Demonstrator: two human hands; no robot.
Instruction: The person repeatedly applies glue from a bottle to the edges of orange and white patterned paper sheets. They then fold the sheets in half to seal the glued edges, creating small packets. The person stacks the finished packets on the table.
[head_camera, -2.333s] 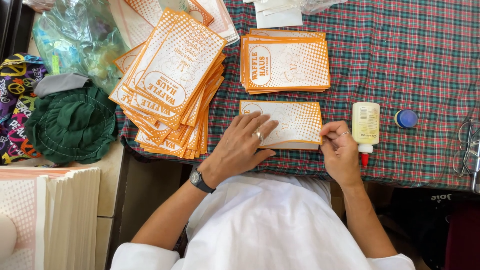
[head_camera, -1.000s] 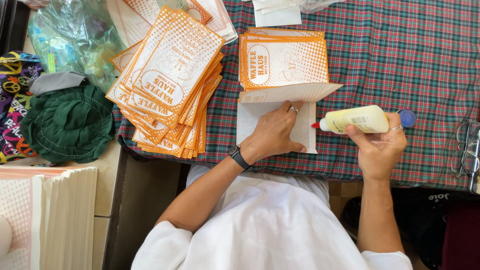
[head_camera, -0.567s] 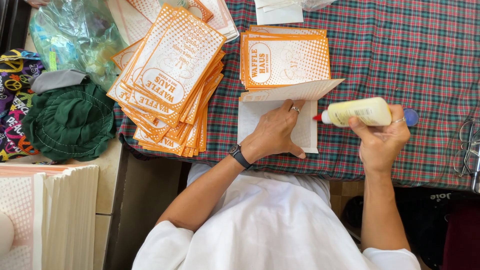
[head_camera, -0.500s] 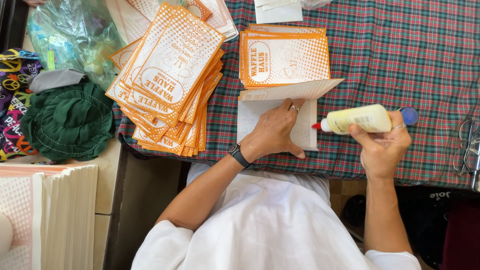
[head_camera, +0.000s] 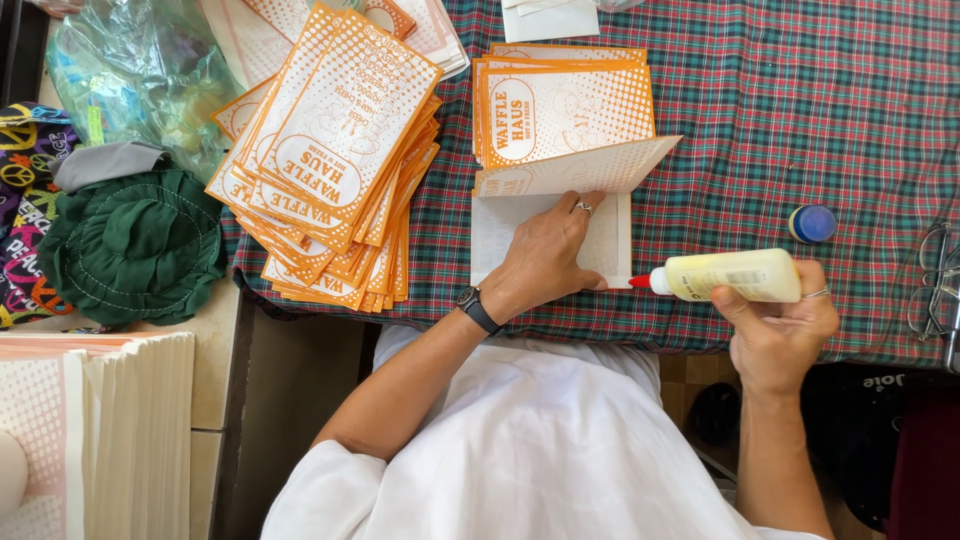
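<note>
Lower now than half a second ago, the glue bottle (head_camera: 735, 275) has dropped from level with the folded flap to the near edge of the open paper bag (head_camera: 610, 235), its red nozzle pointing left and touching, or all but touching, the bag's near right corner. The right hand (head_camera: 775, 325) has its grip closed around the bottle's pale yellow body, thumb underneath, a ring on one finger. The left hand (head_camera: 545, 255) lies flat on the white inside of the bag, pressing it to the tabletop (head_camera: 800, 120); its grip is spread wide and holds nothing (a ring shows on one finger, a dark watch (head_camera: 478, 308) on the wrist). Beyond the fingers, the bag's flap (head_camera: 580, 168) stands folded back, its dotted orange underside facing the camera.

Just right of the bottle and a little farther off sits a small blue cap (head_camera: 812, 223) on the plaid cloth, and a pair of glasses (head_camera: 935, 280) lies at the right edge. Touching the flap from behind is a neat stack of orange printed bags (head_camera: 560, 105). To the left, a looser fanned pile of bags (head_camera: 340, 160) overhangs the tabletop's edge. Off the tabletop on the left lie a green cloth hat (head_camera: 135, 245) and, farther back, a crumpled clear plastic bag (head_camera: 140, 70).
</note>
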